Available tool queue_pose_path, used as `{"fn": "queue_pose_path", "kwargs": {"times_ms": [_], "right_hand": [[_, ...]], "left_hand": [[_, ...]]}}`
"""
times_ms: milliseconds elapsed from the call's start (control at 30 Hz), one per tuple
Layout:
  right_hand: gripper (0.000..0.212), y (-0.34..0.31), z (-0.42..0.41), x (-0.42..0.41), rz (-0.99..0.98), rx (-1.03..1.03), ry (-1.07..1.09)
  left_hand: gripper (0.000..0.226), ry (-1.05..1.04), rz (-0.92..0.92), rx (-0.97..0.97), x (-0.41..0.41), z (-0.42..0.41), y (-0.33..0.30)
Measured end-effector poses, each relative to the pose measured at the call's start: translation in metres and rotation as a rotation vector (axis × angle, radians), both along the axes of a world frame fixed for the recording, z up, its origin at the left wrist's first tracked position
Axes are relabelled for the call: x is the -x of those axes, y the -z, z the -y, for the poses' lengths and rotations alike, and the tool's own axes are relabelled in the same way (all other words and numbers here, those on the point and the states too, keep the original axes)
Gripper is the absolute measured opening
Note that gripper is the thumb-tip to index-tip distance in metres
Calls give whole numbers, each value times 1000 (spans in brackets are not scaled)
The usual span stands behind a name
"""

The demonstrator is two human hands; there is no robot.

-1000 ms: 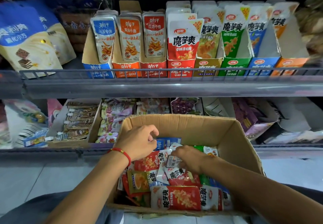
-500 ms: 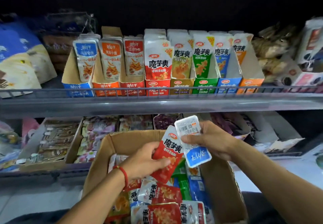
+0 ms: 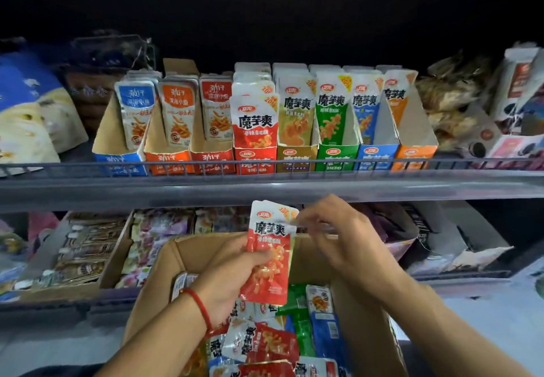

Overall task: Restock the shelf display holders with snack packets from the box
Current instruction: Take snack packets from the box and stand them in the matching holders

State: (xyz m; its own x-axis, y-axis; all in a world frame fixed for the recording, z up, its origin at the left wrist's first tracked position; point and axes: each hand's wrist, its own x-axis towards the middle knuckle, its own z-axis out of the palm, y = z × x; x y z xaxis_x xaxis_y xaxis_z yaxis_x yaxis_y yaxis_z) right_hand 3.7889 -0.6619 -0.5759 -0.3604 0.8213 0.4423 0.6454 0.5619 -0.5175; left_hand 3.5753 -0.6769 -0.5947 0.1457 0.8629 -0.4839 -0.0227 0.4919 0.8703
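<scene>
With my left hand (image 3: 235, 276) gripping the red packets (image 3: 269, 254) at frame centre above the box (image 3: 164, 267) and my right hand (image 3: 332, 229) pinching their top edge, I'd square the stack, then slide it upright into the red holder (image 3: 255, 160) above.

red/white pkt (image 3: 269, 254), brown box (image 3: 362, 326)

Large blue-and-cream bags (image 3: 28, 111) leaning at upper shelf's left end, brown crinkled packs (image 3: 450, 94) sitting at its right, tray of dark sachets (image 3: 79, 256) lying on lower shelf, purple packets (image 3: 394, 223) resting further right
</scene>
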Motion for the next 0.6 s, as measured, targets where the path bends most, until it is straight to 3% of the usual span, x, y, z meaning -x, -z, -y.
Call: {"fn": "queue_pose_path", "kwargs": {"times_ms": [133, 233, 333, 433, 500, 600], "right_hand": [[40, 6, 11, 10, 143, 64, -96], [49, 1, 17, 14, 212, 155, -168], [58, -10, 27, 19, -35, 328, -190], [49, -14, 27, 34, -376, 342, -19], [49, -24, 19, 55, -466, 457, 109], [30, -44, 5, 89, -549, 519, 130]], "left_hand": [[32, -124, 308, 192, 2, 2, -8], [30, -115, 374, 176, 9, 11, -16], [30, -130, 277, 62, 23, 22, -23], [26, -183, 184, -66, 44, 25, -31], [27, -216, 157, -133, 57, 25, -39], [26, -308, 204, -210, 77, 20, -45]]}}
